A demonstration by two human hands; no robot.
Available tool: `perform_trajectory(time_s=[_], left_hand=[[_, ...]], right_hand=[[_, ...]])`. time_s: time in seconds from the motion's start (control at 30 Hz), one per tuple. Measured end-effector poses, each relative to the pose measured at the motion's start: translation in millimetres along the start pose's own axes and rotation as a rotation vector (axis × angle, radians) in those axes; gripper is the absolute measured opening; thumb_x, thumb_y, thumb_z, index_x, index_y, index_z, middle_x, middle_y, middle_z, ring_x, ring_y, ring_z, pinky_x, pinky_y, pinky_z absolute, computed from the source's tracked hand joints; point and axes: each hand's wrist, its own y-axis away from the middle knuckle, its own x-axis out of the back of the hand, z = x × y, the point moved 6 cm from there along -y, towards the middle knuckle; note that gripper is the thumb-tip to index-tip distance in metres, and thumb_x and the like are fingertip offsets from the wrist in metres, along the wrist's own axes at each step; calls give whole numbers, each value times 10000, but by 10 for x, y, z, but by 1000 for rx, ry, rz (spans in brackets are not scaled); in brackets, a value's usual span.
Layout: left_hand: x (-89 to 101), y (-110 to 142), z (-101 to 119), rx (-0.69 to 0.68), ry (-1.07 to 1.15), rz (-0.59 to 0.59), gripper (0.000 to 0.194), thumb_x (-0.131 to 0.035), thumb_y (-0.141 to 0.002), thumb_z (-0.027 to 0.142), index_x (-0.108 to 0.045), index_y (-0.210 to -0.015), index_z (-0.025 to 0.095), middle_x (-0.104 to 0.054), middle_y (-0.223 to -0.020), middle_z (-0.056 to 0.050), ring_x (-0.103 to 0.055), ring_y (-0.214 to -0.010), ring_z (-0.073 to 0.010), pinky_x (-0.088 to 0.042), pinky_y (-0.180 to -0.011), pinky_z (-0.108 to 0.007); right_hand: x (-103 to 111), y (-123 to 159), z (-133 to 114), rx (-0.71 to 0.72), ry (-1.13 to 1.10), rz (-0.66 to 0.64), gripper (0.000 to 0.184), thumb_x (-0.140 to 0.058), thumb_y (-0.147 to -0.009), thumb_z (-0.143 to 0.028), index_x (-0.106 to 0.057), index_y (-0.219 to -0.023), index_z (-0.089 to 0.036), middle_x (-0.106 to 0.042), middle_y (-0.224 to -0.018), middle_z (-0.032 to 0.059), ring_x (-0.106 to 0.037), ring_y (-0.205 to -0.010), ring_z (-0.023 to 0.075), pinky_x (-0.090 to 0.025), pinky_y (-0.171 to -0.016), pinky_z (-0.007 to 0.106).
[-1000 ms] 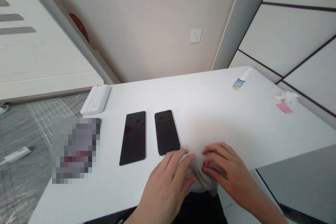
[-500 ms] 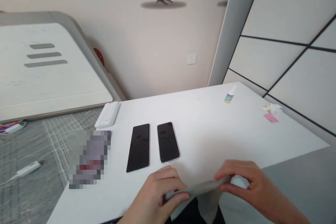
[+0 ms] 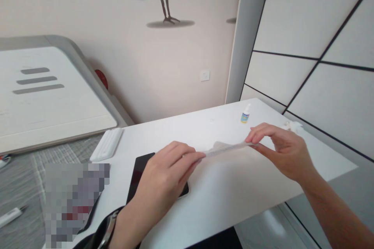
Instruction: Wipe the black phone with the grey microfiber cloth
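L hand [image 3: 163, 175] & R hand [image 3: 280, 151] hold a thin pale-grey cloth [image 3: 224, 148] pulled taut in a narrow strip btwn them, raised above the tabletop [image 3: 233, 190]. Cloth is gathered at both ends, w/ a small fold near its middle.

Finger state: L fingers [image 3: 187, 152] grasp one end of cloth. R fingers [image 3: 260, 134] pinch the other end against R thumb. Neither hand is released.

L hand is over a black smartphone [image 3: 139, 169] lying flat on the tabletop. A dark corner [image 3: 184, 191] shows past the hand's other side; can't tell if it's the same unit or a 2nd. Can't tell if L palm touches the phone. A dark watch strap [image 3: 108, 231] wraps L wrist.

Far side of tabletop, right of centre: small white-capped bottle [image 3: 245, 115] w/ blue label, upright, well apart from R hand. Crumpled white tissue [image 3: 292, 126] lies near the far R edge. Ribbed white case [image 3: 106, 144] lies near far L edge. A pixelated patch [image 3: 76, 202] hides an item at the L edge; ID not possible.
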Motion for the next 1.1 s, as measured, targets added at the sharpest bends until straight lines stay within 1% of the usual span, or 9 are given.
perform_trajectory(time_s=[0.13, 0.27, 0.33, 0.43, 0.63, 0.77, 0.87, 0.97, 1.1], left_hand=[[-449, 267, 264, -147, -48, -178, 256, -464, -1090, 147, -688, -1214, 151, -751, -1019, -47, -683, -942, -199, -574, -878, -339], [-833, 465, 226, -42, 68, -384, 238, -566, -1064, 405, -716, -1081, 220, -729, -911, -17, -710, -824, -208, -615, -734, -345], [-925, 497, 94, 51, 39, -407, 321, -561, -1059, 471, -705, -1219, 233, -762, -1123, -62, -744, -1017, -246, -643, -881, -407], [-1033, 525, -94, 87, -175, -418, 523, -593, -1046, 485, -588, -1455, 159, -693, -1423, -146, -683, -1292, -322, -577, -1090, -548], [-1209, 603, -274, 65, -385, -435, 832, -664, -977, 594, -469, -1542, 15, -518, -1586, -263, -586, -1423, -391, -546, -1115, -617], [-1186, 606, -339, 100, -479, -430, 814, -623, -987, 626, -499, -1542, 43, -471, -1626, -235, -502, -1494, -404, -501, -1157, -632], [-1160, 609, -334, 72, -559, -431, 843, -604, -973, 675, -533, -1521, 38, -488, -1615, -230, -496, -1496, -418, -507, -1144, -641], [-1096, 635, -268, 37, -647, -351, 834, -498, -1011, 692, -505, -1554, 59, -434, -1660, -214, -485, -1503, -416, -539, -1101, -611], [-1103, 787, -17, -170, -655, -244, 596, -317, -1100, 572, -571, -1532, 248, -534, -1626, -107, -577, -1432, -336, -321, -1272, -589]], right_hand=[[-43, 495, 361, -99, 137, -139, 44, -715, -974, -275, -752, -953, -289, -769, -936, 8, -733, -941, 223, -483, -1176, 487], [-216, 922, 699, -226, 245, -397, 185, -573, -1044, -276, -757, -1044, -287, -778, -1081, 35, -736, -1103, 246, -577, -1085, 438], [-299, 927, 766, -185, 298, -439, 266, -484, -1081, -251, -742, -1142, -276, -761, -1191, 61, -716, -1169, 235, -612, -1015, 395], [-486, 751, 831, -75, 411, -465, 340, -473, -1108, -280, -660, -1392, -265, -689, -1415, 87, -631, -1344, 243, -530, -1156, 462], [-818, 565, 1025, -66, 523, -522, 647, -604, -1066, -425, -392, -1653, -258, -478, -1648, 96, -419, -1549, 355, -251, -1282, 714], [-799, 642, 1046, -114, 541, -450, 644, -602, -1058, -433, -404, -1649, -272, -441, -1673, 73, -273, -1610, 391, -182, -1283, 748], [-647, 613, 1037, -153, 501, -338, 574, -665, -1014, -431, -540, -1559, -303, -503, -1638, 50, -385, -1568, 355, -235, -1302, 670], [-264, 451, 1145, -243, 461, -76, 375, -631, -1028, -450, -684, -1362, -289, -675, -1455, 78, -615, -1371, 316, -407, -1223, 605], [301, 99, 1516, -340, 374, 333, 501, -677, -992, -491, -572, -1415, -246, -590, -1498, 143, -568, -1380, 345, -427, -1175, 621]])
